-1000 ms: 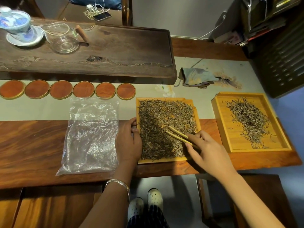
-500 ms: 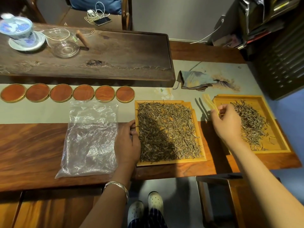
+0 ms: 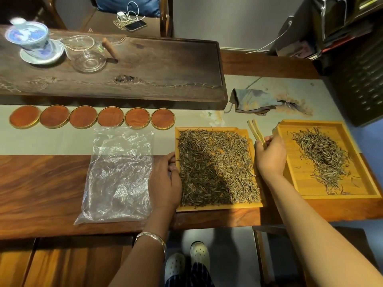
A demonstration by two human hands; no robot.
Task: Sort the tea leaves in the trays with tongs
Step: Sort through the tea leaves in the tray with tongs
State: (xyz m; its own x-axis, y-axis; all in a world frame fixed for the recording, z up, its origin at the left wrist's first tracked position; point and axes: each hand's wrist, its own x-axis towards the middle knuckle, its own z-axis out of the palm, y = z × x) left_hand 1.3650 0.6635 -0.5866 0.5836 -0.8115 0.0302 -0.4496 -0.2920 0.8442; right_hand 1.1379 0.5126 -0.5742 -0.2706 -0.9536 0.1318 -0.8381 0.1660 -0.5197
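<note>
Two yellow wooden trays lie on the table. The left tray is thickly covered with tea leaves. The right tray holds a smaller heap of leaves in its middle. My left hand rests against the left tray's left rim. My right hand hovers in the gap between the two trays and grips bamboo tongs, whose tips point away from me; I see no leaf between them.
A crumpled clear plastic bag lies left of the trays. Several round wooden coasters line up behind it. A dark tea board carries a lidded cup and glass pitcher. A grey cloth lies behind the trays.
My right hand lifted the tongs out of the left tray, swung over the right tray's near-left part, and has now come back left into the gap between the trays. My left hand stayed put.
</note>
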